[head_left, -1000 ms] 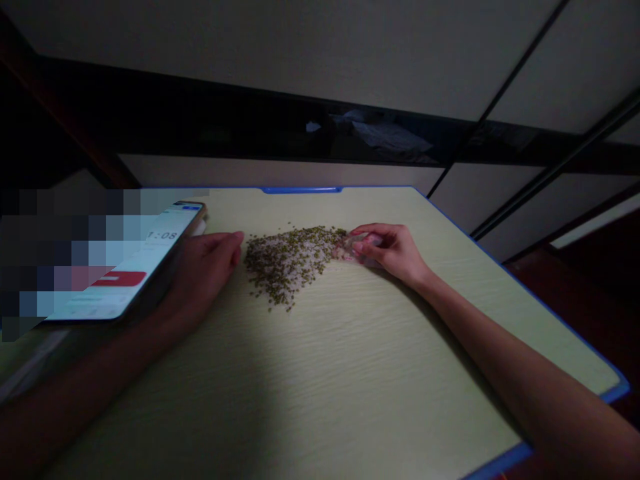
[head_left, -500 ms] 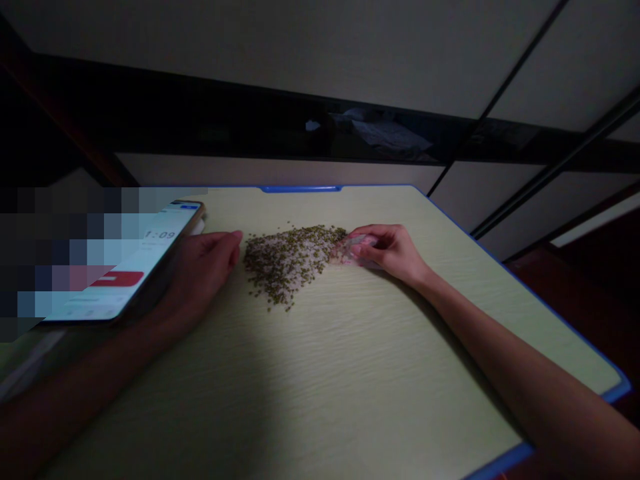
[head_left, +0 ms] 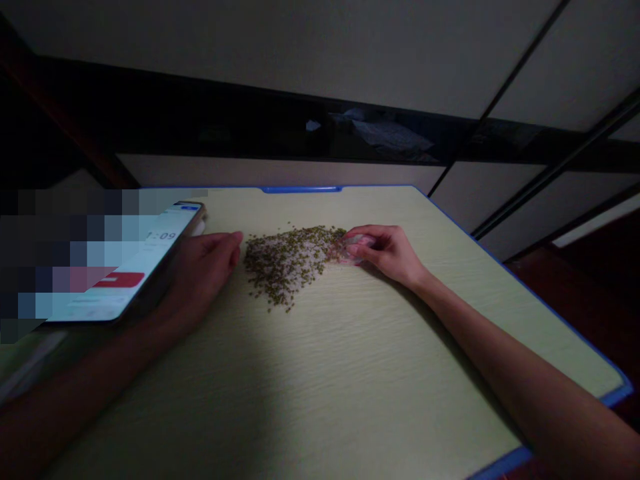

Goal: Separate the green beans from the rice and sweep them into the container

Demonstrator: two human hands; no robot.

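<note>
A flat pile of green mung beans mixed with pale grains (head_left: 290, 263) is spread on the light wood-grain table. At its right end my right hand (head_left: 393, 250) is closed on a small clear plastic bag (head_left: 357, 257) with pinkish marks. Thumb and fingers pinch the bag low, close to the tabletop. My left hand (head_left: 207, 263) lies on the table just left of the pile, its fingers curled together and no object visible in them. Behind that hand a phone (head_left: 145, 247) with a lit screen leans at a slant.
Blue trim edges the table (head_left: 380, 387), with a blue handle (head_left: 303, 189) along the far side. Pale cabinet panels (head_left: 280, 40) with a dark glossy band rise behind it. Blurred blocks cover part of the left side. The room is dim.
My right hand has shifted very slightly left toward the pile with the plastic bag. My left hand and the pile look the same.
</note>
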